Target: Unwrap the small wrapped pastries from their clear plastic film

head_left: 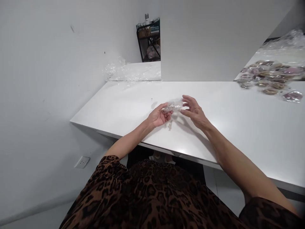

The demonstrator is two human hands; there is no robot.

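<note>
My left hand (159, 117) has its fingers closed on the left end of a clear plastic bag (175, 105), held just above the white table (124, 111). The bag looks crinkled and see-through; whether anything is inside it I cannot make out. At the bag's right end is my right hand (194, 111), thumb and fingers spread apart and curved around that end. Its fingertips are close to the plastic, and light contact cannot be ruled out.
Clear plastic wrapping (119, 71) is heaped at the table's far left corner by the wall. Several bagged brownish and pink items (271, 76) lie at the far right. A white partition (202, 41) rises behind the table. Beyond it stands a dark shelf (149, 39).
</note>
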